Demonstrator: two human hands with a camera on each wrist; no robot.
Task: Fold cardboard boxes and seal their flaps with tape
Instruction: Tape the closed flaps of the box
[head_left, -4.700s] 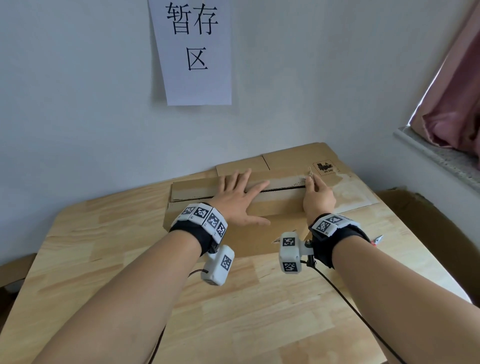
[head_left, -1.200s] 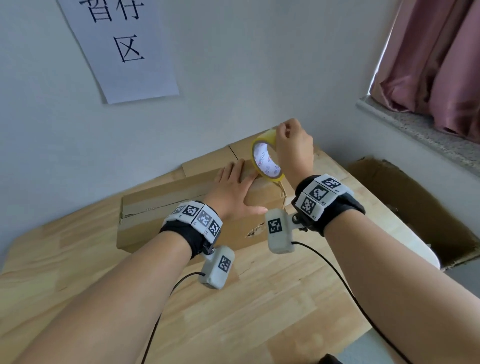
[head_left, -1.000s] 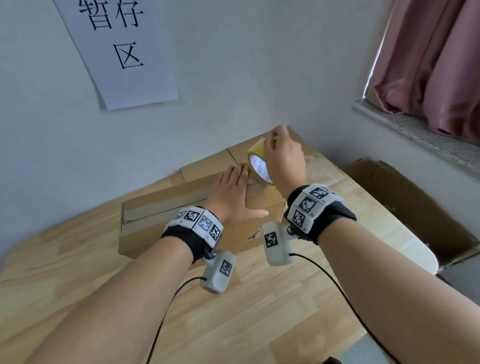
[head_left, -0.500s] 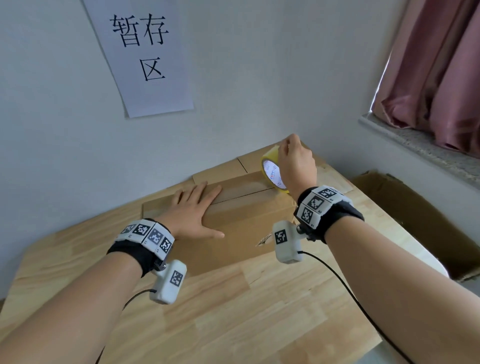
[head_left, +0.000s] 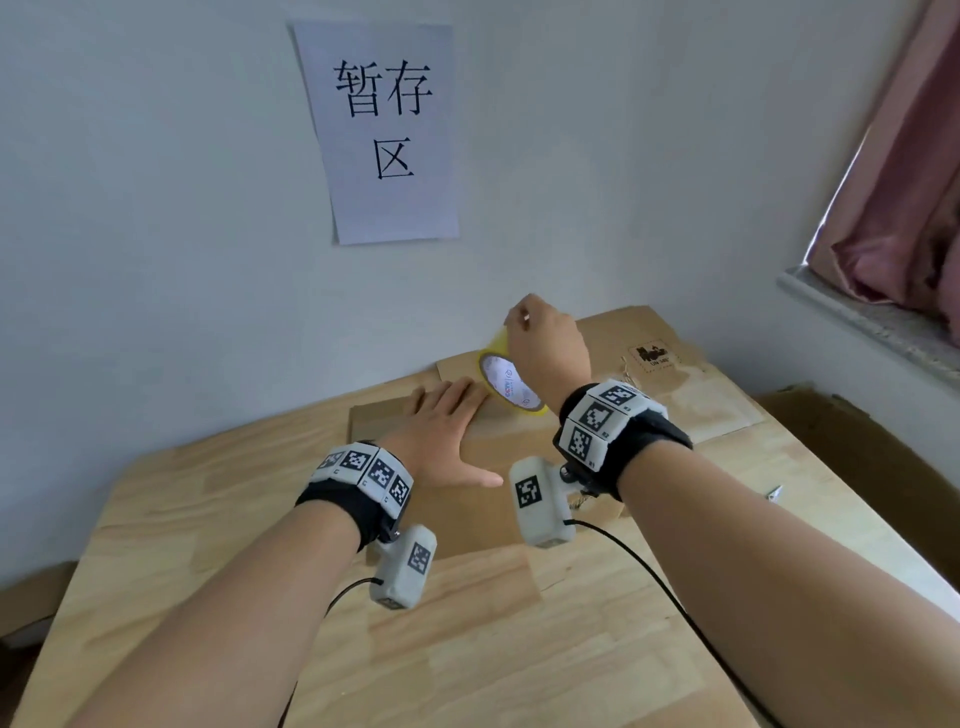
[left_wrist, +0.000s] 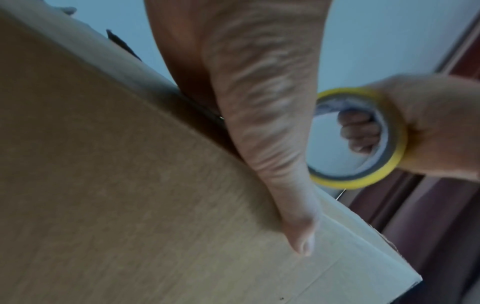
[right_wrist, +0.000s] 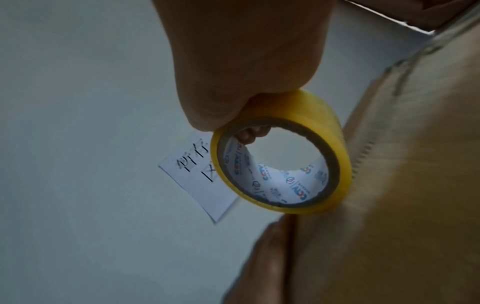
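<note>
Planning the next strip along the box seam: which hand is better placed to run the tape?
Right. The right hand already grips the tape roll over the box; the left hand lies flat, pressing the flaps.

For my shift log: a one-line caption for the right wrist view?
Right hand grips a yellow tape roll beside the cardboard box, paper sign on the wall behind.

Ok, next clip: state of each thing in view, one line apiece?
cardboard box: flaps folded shut, lying on the table.
yellow tape roll: on edge at the box top, gripped.
right hand: grips the roll, fingers through its core.
left hand: flat, pressing the box top.
wall sign: stuck to the wall.
</note>
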